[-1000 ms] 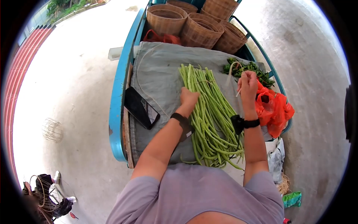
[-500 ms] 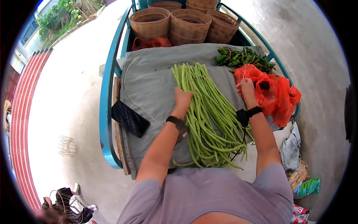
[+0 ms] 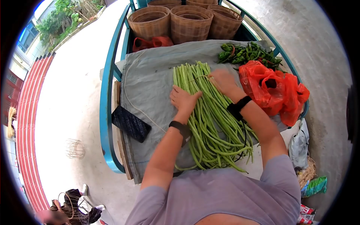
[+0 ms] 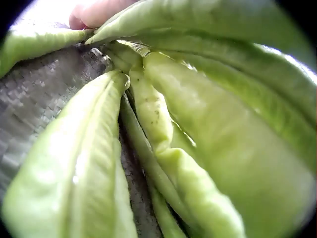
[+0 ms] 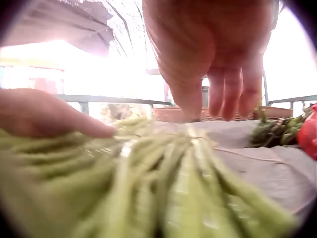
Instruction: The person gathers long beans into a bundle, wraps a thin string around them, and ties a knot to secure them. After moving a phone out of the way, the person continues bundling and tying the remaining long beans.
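Note:
A bundle of long green beans [image 3: 210,116], tied near its upper end with a thin strand [image 3: 198,78], lies on a grey cloth [image 3: 150,80]. My left hand [image 3: 183,99] rests over the bundle's left edge, thumb stretched across the beans and fingers at the side. Close up, the left wrist view has bean pods [image 4: 218,124] with a bit of finger [image 4: 104,12] behind them. Blurred in the head view, my right hand [image 3: 225,80] is at the tie. Its fingers [image 5: 232,94] point down above the beans in the right wrist view; whether they pinch the strand I cannot tell.
A phone [image 3: 131,123] lies left on the cart bed, inside the blue rail [image 3: 108,112]. Green peppers [image 3: 247,54] and red plastic bags [image 3: 268,86] are at the right. Several woven baskets [image 3: 191,28] stand behind. Another person [image 3: 71,206] is at lower left.
My right hand was out right of the bundle, with a pale strand a second ago; it has come back left to the tie. My left fingers now show spread at the bundle's edge.

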Demonstrator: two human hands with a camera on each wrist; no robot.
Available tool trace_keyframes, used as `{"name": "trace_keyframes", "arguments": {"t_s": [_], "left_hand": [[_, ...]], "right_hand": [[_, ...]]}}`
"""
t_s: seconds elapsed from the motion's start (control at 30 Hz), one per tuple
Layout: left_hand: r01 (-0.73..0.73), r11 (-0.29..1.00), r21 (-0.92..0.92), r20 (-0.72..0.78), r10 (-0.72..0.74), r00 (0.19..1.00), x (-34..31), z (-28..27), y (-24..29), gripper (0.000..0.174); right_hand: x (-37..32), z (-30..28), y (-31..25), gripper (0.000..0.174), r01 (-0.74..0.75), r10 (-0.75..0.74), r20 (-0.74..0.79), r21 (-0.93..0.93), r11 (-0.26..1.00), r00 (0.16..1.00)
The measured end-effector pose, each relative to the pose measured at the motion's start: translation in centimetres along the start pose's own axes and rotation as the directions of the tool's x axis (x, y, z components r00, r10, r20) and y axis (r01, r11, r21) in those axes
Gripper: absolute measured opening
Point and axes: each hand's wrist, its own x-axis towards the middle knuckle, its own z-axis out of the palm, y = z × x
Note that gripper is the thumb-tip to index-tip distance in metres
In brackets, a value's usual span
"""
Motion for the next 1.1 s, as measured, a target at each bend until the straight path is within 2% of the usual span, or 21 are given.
{"name": "trace_keyframes", "arguments": {"t_s": [0.03,0.13,0.23,0.33,0.43,0.53,0.63,0.73,0.83,0.93,1.0,1.1], "left_hand": [[0.001,1.000,0.002,0.014,-0.001,1.000,0.1,0.3,-0.2,0.116],[-0.004,1.000,0.004,0.043,0.003,0.999,0.7,1.2,-1.3,0.117],[-0.007,0.999,-0.035,0.060,0.009,0.998,1.3,1.8,-2.4,0.119],[0.014,0.999,-0.036,0.111,-0.010,0.994,1.0,1.0,-2.0,0.121],[0.040,0.999,-0.022,0.140,-0.037,0.989,0.4,-0.1,-0.9,0.124],[0.040,0.999,-0.008,0.158,-0.038,0.987,0.2,-0.3,-0.6,0.124],[0.021,0.999,0.025,0.155,-0.025,0.988,0.5,0.5,-1.1,0.123],[0.022,0.999,0.041,0.135,-0.028,0.990,0.6,0.8,-0.6,0.122],[0.039,0.999,0.032,0.122,-0.043,0.992,0.5,0.8,-0.7,0.121],[0.035,0.999,0.005,0.102,-0.036,0.994,0.2,0.2,-0.8,0.122],[0.020,1.000,-0.020,0.102,-0.018,0.995,-0.3,-0.6,-0.4,0.123],[0.013,1.000,-0.002,0.069,-0.013,0.998,-0.2,-0.2,-0.8,0.125]], "right_hand": [[1.0,0.1,-1.6,0.012,0.079,-0.082,0.028,0.102,0.992,0.996],[3.3,3.6,-3.7,0.008,0.169,-0.177,-0.079,-0.092,0.981,0.981],[4.3,5.2,-4.1,0.010,0.180,-0.192,-0.032,-0.234,0.956,0.981],[4.8,5.5,-3.5,0.005,0.244,-0.249,-0.065,-0.076,0.967,0.966],[5.1,4.0,-3.8,0.003,0.208,-0.206,-0.029,0.068,0.976,0.978],[4.4,2.3,-4.8,0.006,0.330,-0.314,-0.162,0.080,0.941,0.936],[3.9,1.8,-5.3,0.012,0.226,-0.226,-0.016,0.071,0.971,0.974],[4.1,2.1,-4.4,0.012,0.245,-0.239,0.065,-0.088,0.966,0.969],[4.3,1.5,-4.3,0.014,0.259,-0.245,0.141,-0.094,0.961,0.959],[4.2,2.1,-4.1,0.015,0.148,-0.148,0.069,-0.007,0.989,0.987],[3.7,3.8,-3.1,0.017,0.095,-0.091,0.082,-0.038,0.995,0.992],[3.9,1.7,-5.7,0.018,0.011,-0.010,0.009,-0.033,0.999,1.000]]}}
